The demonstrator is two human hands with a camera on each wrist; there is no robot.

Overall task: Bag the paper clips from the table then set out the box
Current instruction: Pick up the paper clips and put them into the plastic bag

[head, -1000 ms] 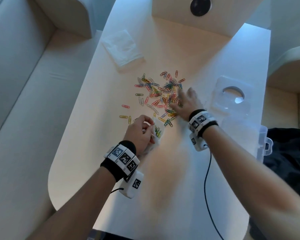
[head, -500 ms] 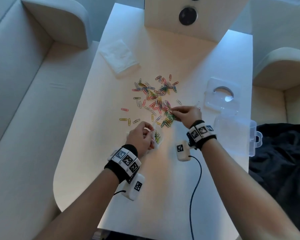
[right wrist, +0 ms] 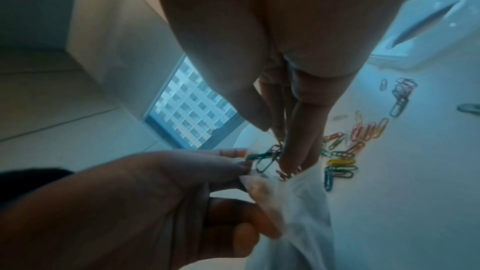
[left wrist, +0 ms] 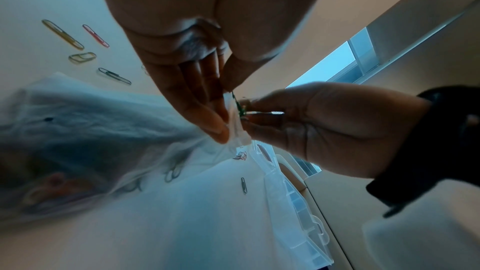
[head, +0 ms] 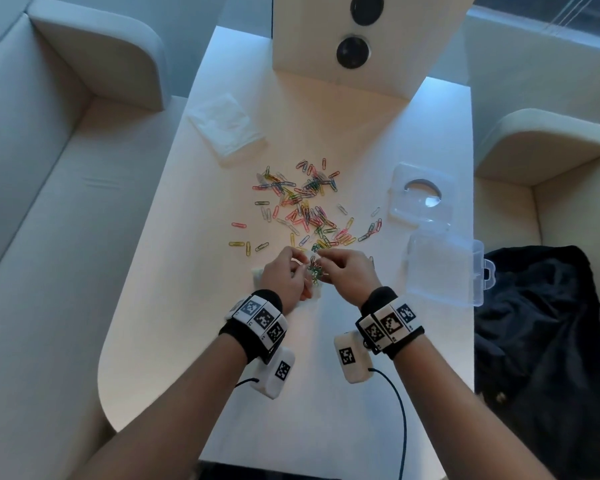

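Lounge or office booth: cream sofas [head: 49, 209] flanking a table [head: 174, 306]

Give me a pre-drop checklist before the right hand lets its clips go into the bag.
1. Left hand holds the bag mouth open: ok.
2. Right hand pinches a bunch of paper clips: ok.
3. Clips at the bag mouth: ok, right fingers reach its rim.
4. Bag already holds clips: ok, seen through the film in the left wrist view.
5. Loose clips left on the table: not ok, many remain.
6. Clear box out of the way: ok, at the right edge.
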